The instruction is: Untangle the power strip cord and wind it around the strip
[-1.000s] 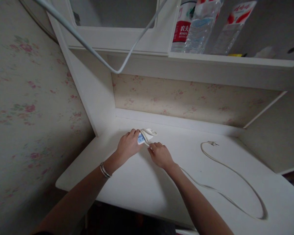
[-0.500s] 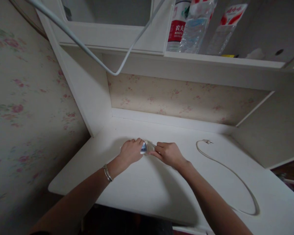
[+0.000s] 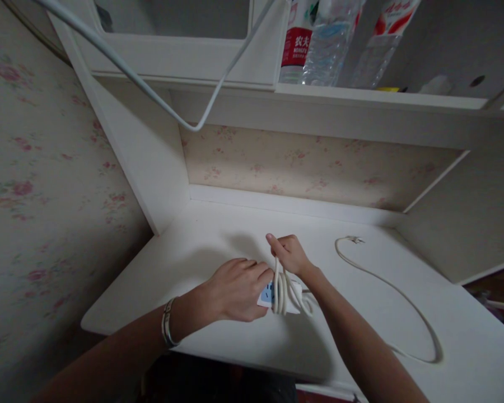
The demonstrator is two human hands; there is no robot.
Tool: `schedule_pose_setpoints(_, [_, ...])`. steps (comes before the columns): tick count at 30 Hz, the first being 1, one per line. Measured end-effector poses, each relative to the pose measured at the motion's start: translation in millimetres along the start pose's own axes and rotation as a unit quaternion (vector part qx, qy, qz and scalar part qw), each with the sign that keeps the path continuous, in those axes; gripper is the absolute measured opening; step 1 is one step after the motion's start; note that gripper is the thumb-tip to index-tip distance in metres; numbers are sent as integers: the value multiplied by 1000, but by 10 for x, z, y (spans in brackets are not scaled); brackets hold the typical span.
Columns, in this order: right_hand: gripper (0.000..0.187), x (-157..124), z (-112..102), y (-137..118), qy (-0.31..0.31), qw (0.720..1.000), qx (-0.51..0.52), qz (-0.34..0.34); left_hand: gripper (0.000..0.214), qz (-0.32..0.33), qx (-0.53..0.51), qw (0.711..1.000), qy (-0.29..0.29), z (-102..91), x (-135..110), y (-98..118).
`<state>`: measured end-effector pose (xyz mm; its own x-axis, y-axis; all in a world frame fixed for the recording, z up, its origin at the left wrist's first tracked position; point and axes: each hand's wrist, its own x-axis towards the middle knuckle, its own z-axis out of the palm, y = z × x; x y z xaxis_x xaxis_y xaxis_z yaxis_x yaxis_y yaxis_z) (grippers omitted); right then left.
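Note:
My left hand [image 3: 235, 288] grips a small white power strip [image 3: 269, 294] with a blue socket face, held just above the white desk [image 3: 218, 341]. Several turns of its white cord [image 3: 280, 291] are wound around the strip. My right hand [image 3: 290, 253] is closed on the cord, pinching it just above the strip. The rest of the cord [image 3: 403, 296] trails right across the desk in a wide loop and ends at a plug [image 3: 355, 240] near the back.
A white shelf [image 3: 378, 101] above the desk holds plastic bottles [image 3: 327, 45]. A white cable [image 3: 168, 106] hangs across the upper left. Floral wallpaper [image 3: 46, 196] covers the left wall and the desk's back panel.
Both hands have drawn the power strip nearer to me. More cord is wound around it, and the loose loop on the desk has shortened.

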<state>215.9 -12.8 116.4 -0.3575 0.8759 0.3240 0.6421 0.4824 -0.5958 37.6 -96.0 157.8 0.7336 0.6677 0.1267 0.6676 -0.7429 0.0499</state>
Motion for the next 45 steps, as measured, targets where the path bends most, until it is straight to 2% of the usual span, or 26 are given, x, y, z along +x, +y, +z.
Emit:
schedule_pose_setpoints(5, [67, -61, 115, 164, 11, 986, 125, 112, 35, -44, -37, 998, 29, -77, 19, -1])
schedule_pose_setpoints(8, [63, -139, 168, 191, -28, 954, 235, 181, 47, -102, -76, 991, 46, -64, 42, -23])
schedule_pose_setpoints(10, [58, -202, 218, 188, -53, 931, 304, 198, 51, -132, -93, 985, 54, -51, 61, -42])
schedule_pose_setpoints(13, [46, -306, 335, 172, -64, 903, 378, 193, 44, -142, -88, 984, 63, -38, 87, -82])
schedule_pose_setpoints(16, [41, -421, 427, 150, -131, 864, 436, 214, 38, -164, -73, 981, 71, -17, 105, -146])
schedule_pose_setpoints(18, [44, -500, 418, 122, -200, 840, 448, 234, 37, -190, -60, 977, 80, 11, 113, -200])
schedule_pose_setpoints(21, [52, -612, 293, 40, -314, 830, 391, 246, 36, -233, -22, 968, 95, 66, 123, -288])
schedule_pose_setpoints(23, [55, -672, 173, -49, -391, 842, 303, 214, 36, -251, 10, 963, 99, 111, 128, -350])
schedule_pose_setpoints(24, [51, -697, 113, -101, -407, 863, 242, 179, 36, -253, 25, 962, 100, 137, 129, -381])
schedule_pose_setpoints(26, [40, -736, 3, -215, -366, 922, 91, 88, 38, -246, 49, 963, 100, 196, 128, -440])
schedule_pose_setpoints(28, [41, -759, -91, -327, -269, 961, -56, 8, 37, -225, 60, 968, 92, 265, 121, -480])
schedule_pose_setpoints(30, [46, -767, -169, -426, -200, 968, -147, -36, 35, -198, 57, 975, 80, 339, 115, -487])
schedule_pose_setpoints(32, [46, -757, -226, -507, -177, 964, -185, -69, 38, -177, 49, 980, 75, 406, 117, -457])
schedule_pose_setpoints(36, [41, -695, -294, -610, -172, 959, -170, -146, 43, -144, 34, 987, 69, 484, 142, -344])
schedule_pose_setpoints(38, [39, -643, -333, -614, -151, 965, -141, -160, 42, -109, 24, 993, 49, 490, 149, -295])
schedule_pose_setpoints(41, [38, -553, -434, -528, -100, 981, -98, -135, 40, -69, 13, 997, 25, 464, 131, -252])
schedule_pose_setpoints(45, [43, -455, -593, -332, -54, 996, -25, -70, 41, -62, 6, 998, 29, 377, 73, -233])
